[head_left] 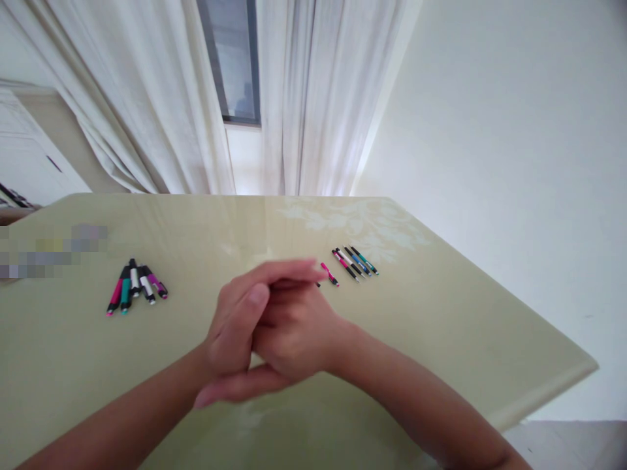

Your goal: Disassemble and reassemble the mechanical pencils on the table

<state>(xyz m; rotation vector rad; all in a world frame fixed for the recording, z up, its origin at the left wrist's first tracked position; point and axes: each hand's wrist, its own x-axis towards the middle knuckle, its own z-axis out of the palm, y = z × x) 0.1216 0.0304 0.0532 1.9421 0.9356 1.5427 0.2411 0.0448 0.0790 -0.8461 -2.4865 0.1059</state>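
Note:
My two hands meet crosswise above the middle of the table. The left hand (pixel 232 320) lies against the right with its fingers stretched out over the top and its thumb raised in front. My right hand (pixel 298 329) presses into the left palm; one digit points out to the left underneath, while its other fingers are partly hidden. No object shows between them. Just beyond the hands lies a pink and black pen (pixel 330 274), and a dark tip beside it is mostly covered. A row of several pens (pixel 355 261) is laid out side by side to the right.
A loose pile of several pens (pixel 136 286), pink, teal, white and purple, sits on the left of the pale table (pixel 426 320). Blurred items (pixel 53 248) lie at the far left edge. Curtains (pixel 323 98) and a white wall (pixel 514 163) stand behind and right.

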